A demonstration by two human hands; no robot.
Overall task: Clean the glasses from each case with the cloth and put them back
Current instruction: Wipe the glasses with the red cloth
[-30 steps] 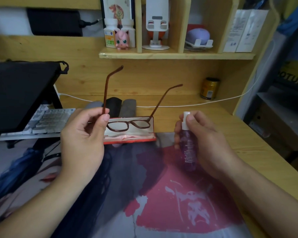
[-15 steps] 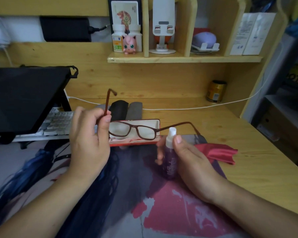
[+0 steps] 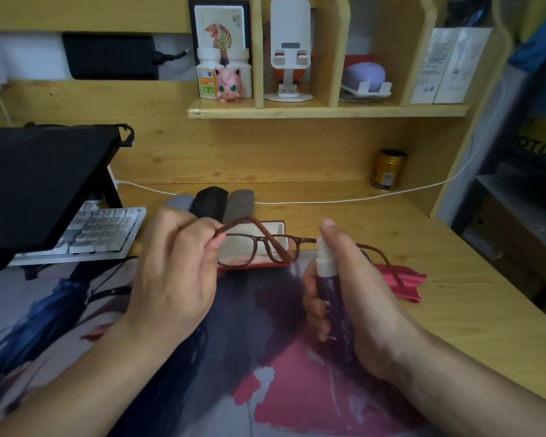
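Your left hand [image 3: 174,275] pinches brown glasses [image 3: 259,250] by one temple | right hand [image 3: 353,298] grips purple spray bottle [image 3: 331,298] — forefinger seemingly on nozzle | red cloth [image 3: 404,283] on desk — open red case [image 3: 265,231] behind.

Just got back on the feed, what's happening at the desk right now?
A person is partway through cleaning glasses. The left hand pinches the brown-framed glasses by one corner, above the open red glasses case. The right hand has a grip on a purple spray bottle with a white nozzle, forefinger on top. The red cleaning cloth lies untouched on the wooden desk.
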